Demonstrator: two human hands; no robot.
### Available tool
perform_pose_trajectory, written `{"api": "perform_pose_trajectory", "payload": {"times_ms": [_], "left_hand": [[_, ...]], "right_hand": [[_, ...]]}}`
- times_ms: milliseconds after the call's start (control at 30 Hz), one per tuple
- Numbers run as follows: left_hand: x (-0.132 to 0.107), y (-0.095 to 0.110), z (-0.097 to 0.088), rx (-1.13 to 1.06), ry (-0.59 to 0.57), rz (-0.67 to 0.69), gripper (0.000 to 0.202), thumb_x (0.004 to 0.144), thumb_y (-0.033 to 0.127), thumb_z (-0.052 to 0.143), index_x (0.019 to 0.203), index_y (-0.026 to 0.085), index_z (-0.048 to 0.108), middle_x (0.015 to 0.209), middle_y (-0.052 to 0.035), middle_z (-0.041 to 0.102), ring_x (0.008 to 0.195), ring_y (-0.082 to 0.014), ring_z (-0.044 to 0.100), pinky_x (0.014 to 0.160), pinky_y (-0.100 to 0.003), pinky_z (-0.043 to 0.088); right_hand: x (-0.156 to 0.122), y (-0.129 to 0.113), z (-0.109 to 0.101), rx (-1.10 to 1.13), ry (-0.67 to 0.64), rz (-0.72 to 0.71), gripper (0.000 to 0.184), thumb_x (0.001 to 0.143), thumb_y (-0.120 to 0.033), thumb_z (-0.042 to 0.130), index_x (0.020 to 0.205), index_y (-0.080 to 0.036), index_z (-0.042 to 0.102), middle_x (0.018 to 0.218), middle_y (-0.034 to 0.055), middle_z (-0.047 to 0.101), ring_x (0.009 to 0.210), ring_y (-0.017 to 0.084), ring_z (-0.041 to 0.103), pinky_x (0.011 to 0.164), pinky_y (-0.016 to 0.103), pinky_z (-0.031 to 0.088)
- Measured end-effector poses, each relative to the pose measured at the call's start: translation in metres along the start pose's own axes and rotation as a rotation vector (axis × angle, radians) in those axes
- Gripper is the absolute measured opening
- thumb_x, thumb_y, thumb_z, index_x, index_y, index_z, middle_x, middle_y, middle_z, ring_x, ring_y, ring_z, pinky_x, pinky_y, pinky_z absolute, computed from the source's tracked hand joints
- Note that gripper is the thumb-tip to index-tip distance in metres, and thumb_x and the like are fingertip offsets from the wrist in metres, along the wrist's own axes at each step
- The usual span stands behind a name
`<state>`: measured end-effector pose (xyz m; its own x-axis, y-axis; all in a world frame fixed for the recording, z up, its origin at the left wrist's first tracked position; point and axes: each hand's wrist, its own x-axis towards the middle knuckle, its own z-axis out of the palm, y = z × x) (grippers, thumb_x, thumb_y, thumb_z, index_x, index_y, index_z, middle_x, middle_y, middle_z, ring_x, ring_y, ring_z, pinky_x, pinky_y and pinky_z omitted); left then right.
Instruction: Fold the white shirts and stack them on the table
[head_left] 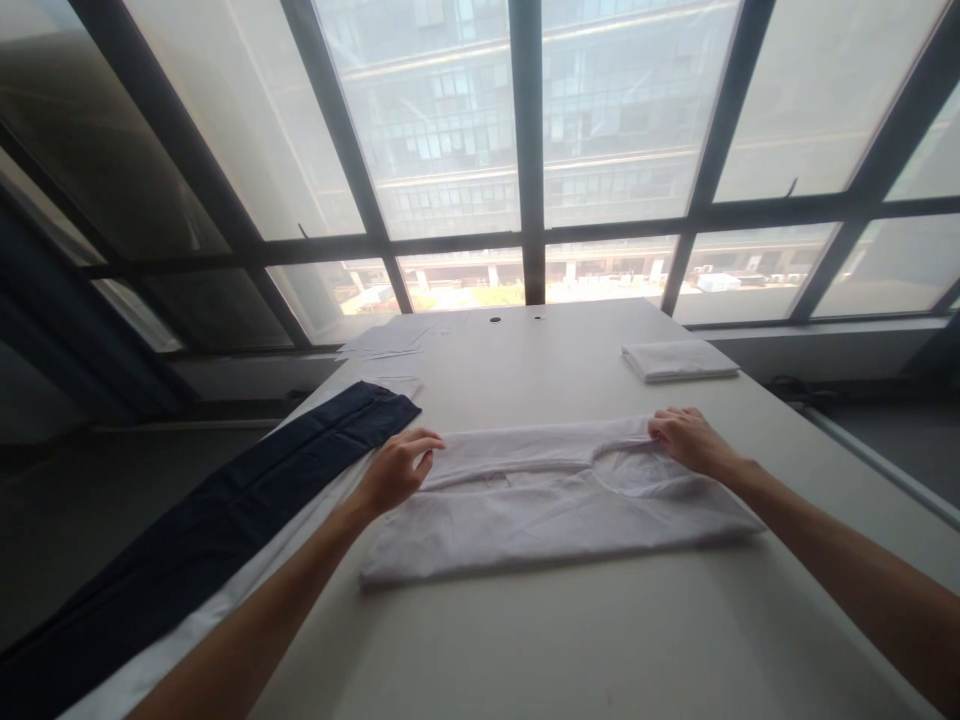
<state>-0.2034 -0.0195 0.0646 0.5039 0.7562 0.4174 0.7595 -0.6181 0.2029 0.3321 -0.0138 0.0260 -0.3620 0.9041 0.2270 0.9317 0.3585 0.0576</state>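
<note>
A white T-shirt lies partly folded on the table before me, its round neckline toward the right. My left hand pinches the shirt's far left corner between thumb and fingers. At the far right edge, near the neckline, my right hand is closed on the same cloth. The far strip of the shirt lies folded over lengthwise, and the near half is spread flat with a few creases.
Dark navy trousers and white cloth beneath them run along the table's left edge. A folded white cloth lies at the back right of the white table. Paper sheets sit at the back left. Windows stand beyond.
</note>
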Motion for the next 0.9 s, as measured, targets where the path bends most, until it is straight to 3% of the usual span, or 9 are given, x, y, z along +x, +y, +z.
{"api": "perform_pose_trajectory", "payload": {"times_ms": [100, 233, 300, 400, 500, 600, 700, 800, 900], "left_hand": [[0.029, 0.021, 0.016, -0.069, 0.008, 0.033, 0.031, 0.092, 0.016, 0.046, 0.104, 0.022, 0.074, 0.115, -0.0052, 0.072, 0.109, -0.0207, 0.067, 0.102, -0.037, 0.049], [0.073, 0.054, 0.057, -0.122, -0.045, 0.034, 0.034, 0.095, 0.018, 0.045, 0.118, 0.019, 0.071, 0.13, -0.007, 0.068, 0.122, -0.0193, 0.061, 0.111, -0.035, 0.043], [0.091, 0.07, 0.081, -0.097, -0.13, 0.026, 0.039, 0.099, 0.023, 0.041, 0.132, 0.019, 0.063, 0.141, -0.0067, 0.061, 0.135, -0.0193, 0.052, 0.117, -0.038, 0.035], [0.106, 0.087, 0.115, -0.021, -0.306, -0.014, 0.047, 0.104, 0.034, 0.035, 0.147, 0.022, 0.047, 0.157, -0.0061, 0.043, 0.148, -0.0242, 0.034, 0.121, -0.053, 0.026], [0.104, 0.094, 0.134, 0.051, -0.371, -0.022, 0.053, 0.105, 0.037, 0.028, 0.153, 0.02, 0.037, 0.162, -0.0082, 0.034, 0.151, -0.0279, 0.027, 0.12, -0.06, 0.021], [0.099, 0.094, 0.139, 0.077, -0.378, -0.014, 0.057, 0.105, 0.041, 0.023, 0.157, 0.019, 0.029, 0.165, -0.0087, 0.027, 0.153, -0.0271, 0.02, 0.121, -0.058, 0.017], [0.095, 0.083, 0.133, 0.056, -0.421, -0.025, 0.061, 0.105, 0.049, 0.019, 0.16, 0.021, 0.023, 0.167, -0.0071, 0.021, 0.154, -0.0262, 0.014, 0.122, -0.056, 0.014], [0.082, 0.056, 0.12, 0.065, -0.444, -0.066, 0.066, 0.104, 0.055, 0.017, 0.161, 0.022, 0.018, 0.168, -0.0066, 0.017, 0.155, -0.0267, 0.011, 0.123, -0.054, 0.013], [0.059, 0.017, 0.101, 0.126, -0.459, -0.164, 0.067, 0.104, 0.055, 0.015, 0.162, 0.02, 0.017, 0.167, -0.0076, 0.015, 0.155, -0.0274, 0.009, 0.122, -0.056, 0.012]], "right_hand": [[-0.001, -0.001, -0.002, -0.003, -0.053, 0.036, 0.022, 0.085, -0.008, 0.052, 0.085, -0.021, 0.07, 0.093, 0.0068, 0.072, 0.092, 0.023, 0.063, 0.086, 0.035, 0.037], [0.006, -0.016, -0.01, 0.061, -0.027, 0.053, 0.023, 0.086, -0.012, 0.053, 0.091, -0.021, 0.073, 0.098, 0.0075, 0.073, 0.098, 0.025, 0.064, 0.09, 0.036, 0.041], [0.02, -0.034, -0.013, 0.144, 0.09, 0.059, 0.026, 0.089, -0.014, 0.051, 0.101, -0.021, 0.073, 0.105, 0.0081, 0.072, 0.102, 0.024, 0.064, 0.093, 0.035, 0.042], [0.05, -0.071, -0.009, 0.284, 0.241, 0.074, 0.033, 0.093, -0.015, 0.045, 0.115, -0.019, 0.069, 0.116, 0.0092, 0.071, 0.109, 0.022, 0.062, 0.098, 0.031, 0.043], [0.079, -0.106, 0.006, 0.34, 0.204, 0.069, 0.04, 0.096, -0.017, 0.041, 0.129, -0.015, 0.064, 0.13, 0.0119, 0.066, 0.121, 0.021, 0.058, 0.106, 0.031, 0.04], [0.094, -0.125, 0.028, 0.296, 0.03, 0.086, 0.05, 0.101, -0.029, 0.039, 0.147, -0.013, 0.049, 0.152, 0.015, 0.048, 0.141, 0.026, 0.042, 0.116, 0.04, 0.031], [0.094, -0.127, 0.046, 0.239, -0.156, 0.108, 0.058, 0.104, -0.043, 0.032, 0.155, -0.016, 0.037, 0.163, 0.0143, 0.03, 0.151, 0.029, 0.024, 0.12, 0.054, 0.021], [0.092, -0.124, 0.054, 0.218, -0.221, 0.117, 0.061, 0.104, -0.047, 0.026, 0.158, -0.019, 0.031, 0.166, 0.0134, 0.022, 0.153, 0.029, 0.018, 0.121, 0.056, 0.016], [0.091, -0.122, 0.054, 0.217, -0.222, 0.117, 0.062, 0.104, -0.048, 0.025, 0.159, -0.019, 0.029, 0.167, 0.013, 0.019, 0.154, 0.028, 0.015, 0.121, 0.054, 0.014]]}}
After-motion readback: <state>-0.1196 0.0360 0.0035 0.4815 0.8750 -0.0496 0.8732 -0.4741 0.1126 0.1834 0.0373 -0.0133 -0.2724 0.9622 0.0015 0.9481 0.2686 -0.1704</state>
